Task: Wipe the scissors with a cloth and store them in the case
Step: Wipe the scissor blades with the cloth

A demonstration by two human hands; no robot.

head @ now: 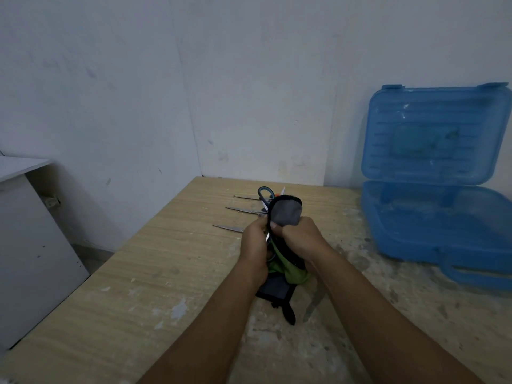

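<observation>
While hands (277,239) grip cloth (285,214), case (432,217) open nearby.

My wooden table (171,286) shows pale scuffs and worn patches across its top. A white cabinet (30,245) stands off to my left, just beside the table's edge. Ahead, a bare whitish wall (194,79) carries faint smudges.

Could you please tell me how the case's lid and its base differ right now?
The lid stands upright against the wall, while the base lies flat on the table. The lid shows ribbed lines and a central panel; the base carries the handle at its front edge. Both are translucent blue plastic, joined at the back, and the case is open.
</observation>
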